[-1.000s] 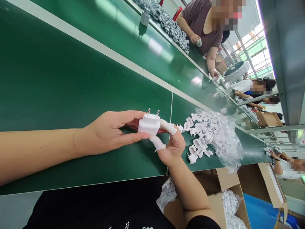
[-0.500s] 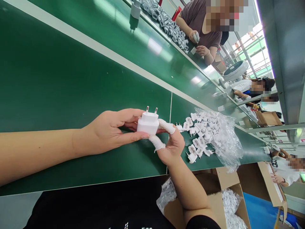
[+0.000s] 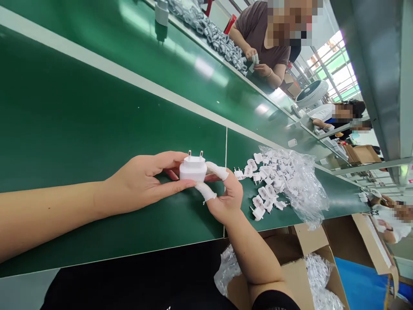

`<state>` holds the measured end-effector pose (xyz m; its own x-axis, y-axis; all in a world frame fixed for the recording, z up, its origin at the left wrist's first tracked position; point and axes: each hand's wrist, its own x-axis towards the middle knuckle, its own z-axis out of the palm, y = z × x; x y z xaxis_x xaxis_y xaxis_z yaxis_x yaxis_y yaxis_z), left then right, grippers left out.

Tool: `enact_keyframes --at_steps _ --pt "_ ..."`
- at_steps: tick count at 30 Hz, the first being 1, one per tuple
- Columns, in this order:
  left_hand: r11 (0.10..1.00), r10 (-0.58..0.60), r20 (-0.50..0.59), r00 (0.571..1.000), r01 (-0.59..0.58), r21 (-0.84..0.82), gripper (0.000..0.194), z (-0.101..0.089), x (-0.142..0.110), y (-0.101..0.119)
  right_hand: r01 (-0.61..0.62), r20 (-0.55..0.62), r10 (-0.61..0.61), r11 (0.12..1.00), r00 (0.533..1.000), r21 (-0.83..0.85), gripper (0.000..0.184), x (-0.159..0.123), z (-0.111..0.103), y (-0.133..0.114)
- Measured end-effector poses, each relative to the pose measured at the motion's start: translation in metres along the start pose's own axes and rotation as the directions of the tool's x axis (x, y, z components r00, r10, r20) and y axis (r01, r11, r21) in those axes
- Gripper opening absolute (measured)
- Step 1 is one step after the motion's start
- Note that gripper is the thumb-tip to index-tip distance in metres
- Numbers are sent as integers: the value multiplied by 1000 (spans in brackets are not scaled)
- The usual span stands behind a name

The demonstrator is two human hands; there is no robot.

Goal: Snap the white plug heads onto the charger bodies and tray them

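A white two-pin charger plug is held above the green table, its metal pins pointing up toward the far side. My left hand grips it from the left, thumb along the near side and fingers behind. From the right, my right hand closes on it with thumb and index finger, both wrapped in white covers. The lower part of the plug is partly hidden by the fingertips. Right of my hands lies a heap of white plug housings, partly under a clear plastic bag.
Cardboard boxes with bagged parts stand below the table edge at right. Beyond a pale strip runs a shiny green belt carrying a white charger. Across it, a co-worker handles a small part beside piled grey-white pieces.
The view has shifted slightly, so my hands and the plug appear a little further left. My grip on the plug looks the same. The co-worker opposite has brought both hands together.
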<state>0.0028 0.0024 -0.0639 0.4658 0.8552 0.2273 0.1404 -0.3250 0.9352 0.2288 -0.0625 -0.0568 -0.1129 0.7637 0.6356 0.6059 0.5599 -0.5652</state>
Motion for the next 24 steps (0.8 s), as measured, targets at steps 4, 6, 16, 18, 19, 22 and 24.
enact_keyframes --at_steps 4,6,16,18,19,22,24 --pt "981 -113 -57 992 120 153 60 -6 11 -4 -122 65 145 953 987 -276 33 4 -17 5" --pt "964 -154 -123 980 176 198 59 -15 25 -4 -202 51 258 849 965 -488 38 2 -29 12" --pt "821 -288 -526 801 488 295 48 -88 177 -31 -211 131 446 637 885 -742 46 -9 -16 36" --pt "790 -267 -600 754 528 312 44 -103 199 -38 -209 124 424 654 897 -727 46 -7 -10 35" --pt "778 -254 -631 733 542 318 43 -109 206 -42 -211 121 417 663 901 -718 46 -6 -8 36" --pt "756 -229 -694 683 573 315 44 -122 216 -55 -208 125 396 696 910 -687 49 -8 -12 45" --pt "753 -227 -719 657 587 298 43 -126 216 -64 -203 128 380 715 916 -669 52 -10 -16 52"
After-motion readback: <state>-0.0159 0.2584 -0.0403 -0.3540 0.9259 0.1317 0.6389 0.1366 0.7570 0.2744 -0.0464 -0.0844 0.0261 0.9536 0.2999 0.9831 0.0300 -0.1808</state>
